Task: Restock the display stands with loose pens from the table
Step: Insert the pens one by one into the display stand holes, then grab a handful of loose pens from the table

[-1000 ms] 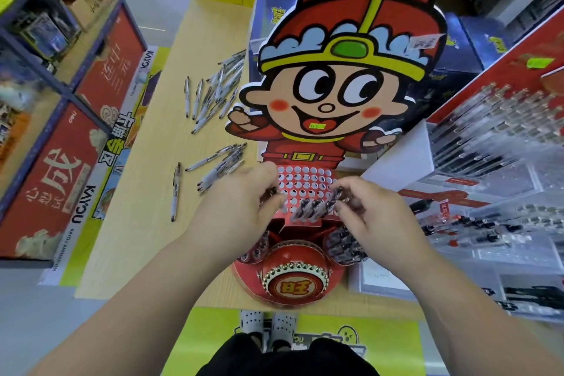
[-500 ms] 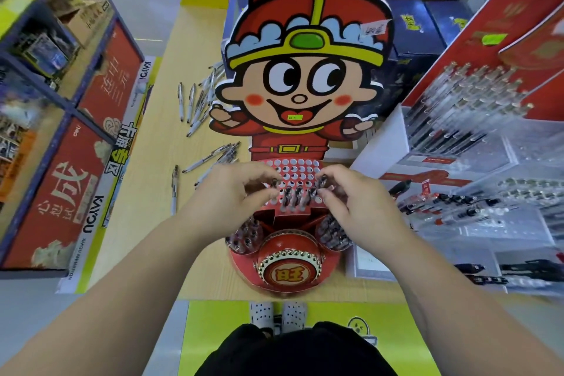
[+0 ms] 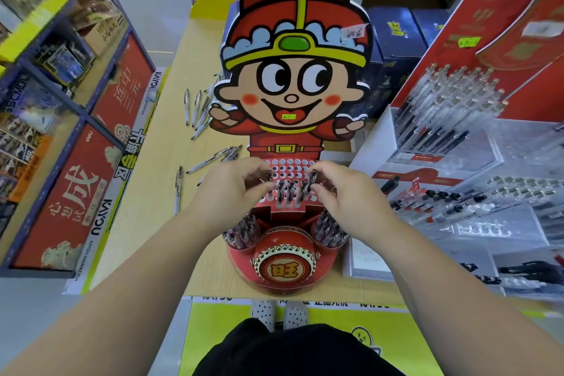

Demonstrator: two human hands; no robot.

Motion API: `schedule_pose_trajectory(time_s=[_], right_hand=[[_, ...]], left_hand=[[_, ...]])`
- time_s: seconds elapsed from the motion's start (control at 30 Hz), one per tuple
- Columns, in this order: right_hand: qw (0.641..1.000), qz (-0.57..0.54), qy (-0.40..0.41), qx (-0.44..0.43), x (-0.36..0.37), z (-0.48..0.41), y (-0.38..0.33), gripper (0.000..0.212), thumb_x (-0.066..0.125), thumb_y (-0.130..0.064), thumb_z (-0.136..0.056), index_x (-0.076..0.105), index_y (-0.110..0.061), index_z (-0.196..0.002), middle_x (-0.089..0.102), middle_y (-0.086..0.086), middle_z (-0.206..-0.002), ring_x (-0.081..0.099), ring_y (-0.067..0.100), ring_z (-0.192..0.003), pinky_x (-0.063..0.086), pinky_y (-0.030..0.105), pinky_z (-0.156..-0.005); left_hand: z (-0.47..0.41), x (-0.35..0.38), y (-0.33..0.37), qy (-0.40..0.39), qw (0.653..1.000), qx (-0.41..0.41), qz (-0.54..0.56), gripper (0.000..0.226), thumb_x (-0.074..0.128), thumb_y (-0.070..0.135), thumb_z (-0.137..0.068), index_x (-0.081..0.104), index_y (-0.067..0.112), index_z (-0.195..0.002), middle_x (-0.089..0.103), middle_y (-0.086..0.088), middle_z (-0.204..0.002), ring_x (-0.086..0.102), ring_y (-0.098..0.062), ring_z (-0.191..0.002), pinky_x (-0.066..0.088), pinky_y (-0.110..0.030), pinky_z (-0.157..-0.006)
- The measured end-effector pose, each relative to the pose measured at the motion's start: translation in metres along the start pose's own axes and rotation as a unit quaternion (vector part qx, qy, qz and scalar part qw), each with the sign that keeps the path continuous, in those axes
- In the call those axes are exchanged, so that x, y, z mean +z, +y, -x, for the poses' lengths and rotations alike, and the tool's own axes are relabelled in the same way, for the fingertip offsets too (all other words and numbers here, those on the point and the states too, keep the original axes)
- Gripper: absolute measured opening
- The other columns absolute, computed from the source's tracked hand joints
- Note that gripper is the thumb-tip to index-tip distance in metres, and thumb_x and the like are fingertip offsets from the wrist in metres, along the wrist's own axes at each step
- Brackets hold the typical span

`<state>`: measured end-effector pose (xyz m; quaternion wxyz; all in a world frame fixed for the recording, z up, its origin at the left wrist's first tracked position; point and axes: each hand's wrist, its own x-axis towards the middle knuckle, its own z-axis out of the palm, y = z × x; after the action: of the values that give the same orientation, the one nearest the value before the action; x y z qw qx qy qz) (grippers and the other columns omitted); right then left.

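Observation:
A red cartoon-figure display stand (image 3: pixel 287 265) stands on the wooden table (image 3: pixel 146 192) in front of me. Its perforated panel (image 3: pixel 290 168) holds several pens upright in the lower rows. My left hand (image 3: pixel 229 189) pinches the top of a pen (image 3: pixel 269 180) at the panel's left side. My right hand (image 3: pixel 345 192) pinches another pen (image 3: pixel 312 180) at the right side. Side cups (image 3: pixel 244 232) of the stand hold more pens. Loose pens (image 3: pixel 210 159) lie on the table to the left, with a further bunch (image 3: pixel 195 110) farther back.
A clear acrylic pen display (image 3: pixel 457 137) with a red backboard fills the right side. Blue boxes (image 3: pixel 393 40) stand behind the figure. A shelving unit (image 3: pixel 61 107) with red banners runs along the left, across a narrow aisle.
The view has shifted so the stand sits more centred. Both hands stay at the perforated panel, fingers working pens in the lower rows, each now pinching a pen top.

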<state>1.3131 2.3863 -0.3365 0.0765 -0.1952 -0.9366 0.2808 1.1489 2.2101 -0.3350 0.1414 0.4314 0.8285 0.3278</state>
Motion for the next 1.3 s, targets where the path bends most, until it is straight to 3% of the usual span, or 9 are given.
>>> schedule_pose_trajectory(time_s=[0.1,0.23,0.4,0.6,0.7,0.8,0.97,1.1,1.3], right_hand=[[1.0,-0.027,0.001,-0.003,-0.001,0.002,0.004,0.035,0.068,-0.032,-0.097,0.061,-0.024,-0.13,0.072,-0.004,-0.107,0.066,0.017,-0.094,0.055,0.037,-0.079],[0.999,-0.04,0.019,-0.005,-0.001,0.0,0.006,0.032,0.067,-0.033,-0.098,0.064,-0.023,-0.128,0.074,-0.002,-0.106,0.066,0.018,-0.094,0.055,0.034,-0.081],[1.0,-0.012,0.017,-0.003,-0.002,0.0,-0.001,0.031,0.064,-0.031,-0.1,0.061,-0.021,-0.129,0.074,0.002,-0.104,0.067,0.022,-0.091,0.055,0.039,-0.078],[0.997,-0.047,0.017,0.055,-0.005,0.004,-0.006,0.043,0.068,-0.02,-0.096,0.058,-0.026,-0.138,0.07,-0.009,-0.115,0.067,0.01,-0.101,0.057,0.035,-0.09],[0.984,-0.097,0.099,0.109,-0.008,0.009,-0.014,0.033,0.066,-0.017,-0.097,0.061,-0.031,-0.126,0.067,-0.02,-0.108,0.062,-0.005,-0.098,0.053,0.021,-0.085],[0.954,-0.132,0.225,0.147,-0.006,0.011,-0.043,0.027,0.065,-0.014,-0.097,0.061,-0.037,-0.11,0.066,-0.025,-0.097,0.062,-0.009,-0.091,0.045,0.008,-0.074],[0.903,-0.13,0.387,0.138,0.017,-0.008,-0.134,0.017,0.066,-0.013,-0.097,0.067,-0.026,-0.108,0.067,-0.02,-0.098,0.066,-0.001,-0.088,0.049,0.011,-0.076],[0.915,-0.123,0.351,0.157,0.064,-0.04,-0.203,0.013,0.066,-0.023,-0.095,0.067,-0.027,-0.108,0.068,-0.01,-0.099,0.066,0.005,-0.087,0.049,0.015,-0.076],[0.931,-0.143,0.239,0.237,0.145,-0.068,-0.235,0.016,0.07,-0.023,-0.095,0.065,-0.03,-0.108,0.059,-0.016,-0.098,0.059,0.003,-0.087,0.047,0.016,-0.073]], left_hand=[[0.005,0.003,0.003,0.005,1.0,-0.017,-0.006,0.02,0.078,0.025,-0.089,0.073,0.021,-0.108,0.06,0.027,-0.081,0.058,0.015,-0.077,0.041,-0.006,-0.067],[0.007,0.007,0.006,0.004,0.999,-0.045,-0.012,0.022,0.077,0.023,-0.09,0.072,0.02,-0.112,0.065,0.017,-0.085,0.065,-0.006,-0.082,0.052,-0.026,-0.073],[0.003,0.009,0.007,-0.007,0.998,-0.056,-0.03,0.015,0.075,0.024,-0.091,0.068,0.026,-0.104,0.062,0.023,-0.081,0.059,0.008,-0.078,0.039,-0.011,-0.064],[-0.004,-0.005,-0.004,-0.042,0.999,-0.03,-0.008,0.031,0.079,0.028,-0.088,0.068,0.027,-0.117,0.068,0.019,-0.094,0.064,0.009,-0.083,0.049,-0.011,-0.07],[-0.005,-0.024,-0.022,-0.035,0.997,-0.035,0.054,0.029,0.079,0.03,-0.087,0.068,0.032,-0.114,0.07,0.019,-0.099,0.066,0.007,-0.087,0.053,-0.015,-0.075],[-0.011,-0.045,-0.055,-0.014,0.996,-0.038,0.082,0.02,0.078,0.033,-0.088,0.071,0.03,-0.107,0.071,0.019,-0.097,0.064,0.005,-0.087,0.045,-0.006,-0.069],[-0.021,-0.096,-0.129,-0.049,0.997,-0.027,0.045,0.012,0.075,0.036,-0.09,0.066,0.038,-0.098,0.067,0.023,-0.094,0.064,0.004,-0.084,0.047,-0.021,-0.067],[-0.027,-0.135,-0.192,-0.114,0.993,-0.023,0.01,0.028,0.074,0.037,-0.09,0.067,0.025,-0.115,0.066,0.01,-0.108,0.065,-0.008,-0.089,0.046,-0.028,-0.071],[-0.041,-0.157,-0.234,-0.189,0.98,0.0,-0.067,0.05,0.068,0.048,-0.092,0.054,0.027,-0.135,0.051,0.002,-0.134,0.06,-0.015,-0.099,0.05,-0.033,-0.084]])
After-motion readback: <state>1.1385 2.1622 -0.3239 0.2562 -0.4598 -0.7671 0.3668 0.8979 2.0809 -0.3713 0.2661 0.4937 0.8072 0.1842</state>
